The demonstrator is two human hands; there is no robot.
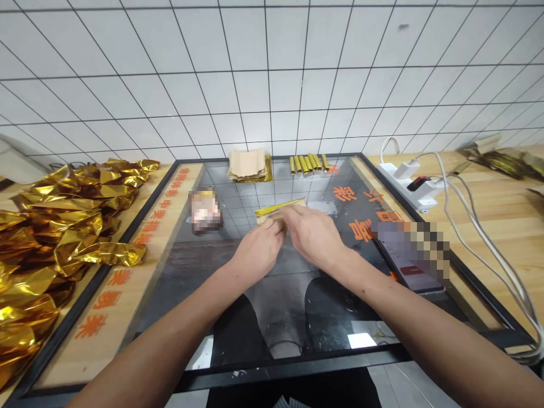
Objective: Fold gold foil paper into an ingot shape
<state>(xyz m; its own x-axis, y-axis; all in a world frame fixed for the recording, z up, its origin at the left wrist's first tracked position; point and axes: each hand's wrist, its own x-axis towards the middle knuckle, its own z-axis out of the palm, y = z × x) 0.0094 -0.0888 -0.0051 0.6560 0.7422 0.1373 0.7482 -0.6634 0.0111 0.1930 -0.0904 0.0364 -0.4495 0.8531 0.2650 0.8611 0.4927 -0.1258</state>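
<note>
Near the middle of the black-framed glass sheet (191,294), both hands are on one piece of gold-and-tan paper (278,211), which looks partly folded or rolled. My left hand (262,249) grips its near left edge with the fingers bent. My right hand (312,233) meets it from the right, fingers closed over the paper and partly hiding it. Beyond them lies a stack of tan paper sheets (246,165) with gold edges. To its right is a row of several yellow-gold paper rolls (306,164).
Crumpled shiny gold foil pieces (51,243) pile up on the left. A blurred small object (205,211) lies on the glass. On the right are a phone (406,258), a white power strip (410,184) with cables, and more gold paper (505,158). White tiles (272,51) rise behind.
</note>
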